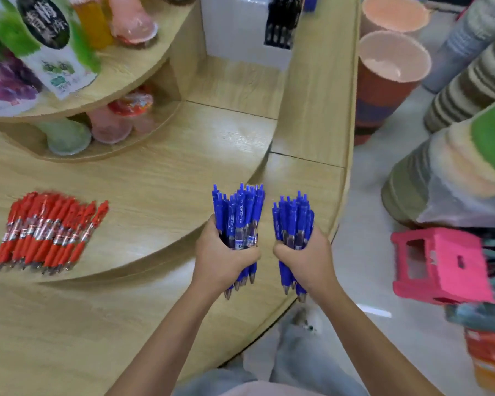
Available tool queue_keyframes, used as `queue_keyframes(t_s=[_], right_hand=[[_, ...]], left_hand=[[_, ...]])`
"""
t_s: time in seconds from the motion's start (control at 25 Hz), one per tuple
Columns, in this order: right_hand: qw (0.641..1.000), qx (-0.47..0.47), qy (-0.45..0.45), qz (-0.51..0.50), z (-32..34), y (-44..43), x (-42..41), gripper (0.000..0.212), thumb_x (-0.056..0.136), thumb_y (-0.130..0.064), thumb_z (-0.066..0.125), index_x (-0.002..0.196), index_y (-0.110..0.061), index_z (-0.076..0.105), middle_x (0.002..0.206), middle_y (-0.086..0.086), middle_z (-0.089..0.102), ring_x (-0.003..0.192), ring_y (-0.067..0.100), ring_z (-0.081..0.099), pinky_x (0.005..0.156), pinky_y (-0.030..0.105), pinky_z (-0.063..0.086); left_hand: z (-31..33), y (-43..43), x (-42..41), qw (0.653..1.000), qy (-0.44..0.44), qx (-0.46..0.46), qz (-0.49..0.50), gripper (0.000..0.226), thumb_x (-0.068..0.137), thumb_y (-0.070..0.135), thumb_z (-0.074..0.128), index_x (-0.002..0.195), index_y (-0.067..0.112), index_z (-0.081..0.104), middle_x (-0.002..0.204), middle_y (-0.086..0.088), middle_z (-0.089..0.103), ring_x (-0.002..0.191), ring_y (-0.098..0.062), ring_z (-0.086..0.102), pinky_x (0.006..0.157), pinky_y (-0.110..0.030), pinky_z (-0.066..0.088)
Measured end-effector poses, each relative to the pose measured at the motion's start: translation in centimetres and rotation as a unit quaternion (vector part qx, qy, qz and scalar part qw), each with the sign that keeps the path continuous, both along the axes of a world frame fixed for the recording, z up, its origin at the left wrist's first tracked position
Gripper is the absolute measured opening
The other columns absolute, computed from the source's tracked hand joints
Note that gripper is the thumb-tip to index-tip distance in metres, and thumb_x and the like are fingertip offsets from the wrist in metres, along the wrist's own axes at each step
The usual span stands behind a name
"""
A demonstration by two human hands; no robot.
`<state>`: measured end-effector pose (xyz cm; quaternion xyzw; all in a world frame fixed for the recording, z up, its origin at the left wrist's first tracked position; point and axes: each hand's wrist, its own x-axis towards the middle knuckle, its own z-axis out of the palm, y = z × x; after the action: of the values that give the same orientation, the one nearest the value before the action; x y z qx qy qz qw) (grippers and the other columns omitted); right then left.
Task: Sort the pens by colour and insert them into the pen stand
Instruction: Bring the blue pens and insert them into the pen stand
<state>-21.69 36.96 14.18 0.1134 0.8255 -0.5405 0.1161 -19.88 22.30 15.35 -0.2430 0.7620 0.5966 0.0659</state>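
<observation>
Head view suggests the sorting by colour is done, as far as I can judge, and the inserting has not yet begun. The left hand has its fingers curled tight round a thick bundle of blue plastic click pens, buttons up and tips down. The right hand grips a second bundle of blue click pens the same way. Both bundles are held upright, side by side but apart, well short of what looks like the black slotted pen stand. That stand is at the far back of the light wooden counter, inside a white-walled recess. Whether it already holds any pens I cannot tell, as it is blurred and cut off by the top of the frame. A heap of red plastic click pens lies flat on the counter, far to the left of the stand and much nearer the person, with neither hand touching it. What is left, in my judgement, is to carry the blue pens to the stand and slot them in, then fetch the red ones and give them their own place there.
</observation>
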Motion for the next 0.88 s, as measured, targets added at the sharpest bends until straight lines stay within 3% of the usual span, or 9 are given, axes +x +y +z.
queue_keyframes(t_s=[0.16,0.24,0.4,0.52,0.64,0.76,0.88], right_hand=[[0.997,-0.025,-0.001,-0.075,-0.8,10.9,-0.4,0.025,0.067,0.001,0.067,0.071,-0.015,0.048,0.060,-0.004,0.051,0.051,0.003,0.044,0.052,0.015,0.042],[0.996,-0.030,-0.009,-0.089,-0.5,15.8,-1.5,0.025,0.067,0.000,0.067,0.071,-0.016,0.049,0.059,-0.006,0.051,0.053,0.008,0.045,0.055,0.022,0.043],[0.995,-0.014,0.022,-0.091,1.1,23.8,-5.8,0.027,0.068,-0.001,0.065,0.070,-0.020,0.046,0.057,-0.011,0.048,0.053,0.006,0.043,0.054,0.018,0.042],[0.996,-0.007,0.043,-0.078,2.3,27.2,-10.2,0.029,0.069,0.000,0.063,0.069,-0.022,0.043,0.057,-0.009,0.045,0.050,0.004,0.040,0.049,0.012,0.039],[0.997,0.006,0.057,-0.053,2.6,29.3,-15.4,0.026,0.069,-0.001,0.064,0.071,-0.019,0.045,0.057,-0.009,0.047,0.053,0.007,0.044,0.052,0.017,0.042],[0.997,0.013,0.066,-0.026,2.4,30.5,-21.2,0.025,0.068,0.000,0.063,0.069,-0.017,0.045,0.053,-0.011,0.045,0.051,0.007,0.040,0.050,0.014,0.038],[0.998,0.015,0.064,-0.011,2.8,32.0,-27.3,0.026,0.067,0.000,0.061,0.067,-0.016,0.041,0.052,-0.010,0.040,0.050,0.007,0.035,0.047,0.013,0.033]], left_hand=[[0.5,10.4,-2.8,0.999,0.009,0.009,-0.053,0.039,0.057,0.000,0.073,0.084,0.018,0.053,0.064,0.006,0.061,0.051,-0.003,0.055,0.050,-0.016,0.047],[0.5,15.2,-3.9,0.998,0.003,0.032,-0.055,0.041,0.052,0.008,0.073,0.087,0.015,0.054,0.066,0.004,0.062,0.053,-0.008,0.057,0.052,-0.022,0.048],[-0.4,23.0,-5.5,0.996,-0.006,0.063,-0.058,0.042,0.046,0.012,0.068,0.086,0.020,0.055,0.068,0.003,0.066,0.058,-0.009,0.060,0.055,-0.023,0.051],[-0.5,26.0,-7.8,0.996,0.001,0.067,-0.056,0.042,0.048,0.007,0.072,0.085,0.019,0.056,0.070,0.000,0.067,0.058,-0.009,0.061,0.054,-0.021,0.049],[-0.7,28.2,-12.1,0.996,0.016,0.079,-0.022,0.043,0.047,0.007,0.071,0.086,0.019,0.056,0.068,0.002,0.067,0.056,-0.007,0.060,0.051,-0.018,0.049],[-0.7,29.8,-18.6,0.995,0.045,0.089,-0.015,0.045,0.056,-0.005,0.075,0.087,0.021,0.055,0.065,0.013,0.067,0.054,-0.001,0.061,0.051,-0.015,0.049],[0.4,31.0,-26.3,0.995,0.073,0.067,-0.013,0.044,0.059,-0.010,0.074,0.086,0.019,0.055,0.064,0.011,0.067,0.052,-0.002,0.060,0.051,-0.014,0.049]])
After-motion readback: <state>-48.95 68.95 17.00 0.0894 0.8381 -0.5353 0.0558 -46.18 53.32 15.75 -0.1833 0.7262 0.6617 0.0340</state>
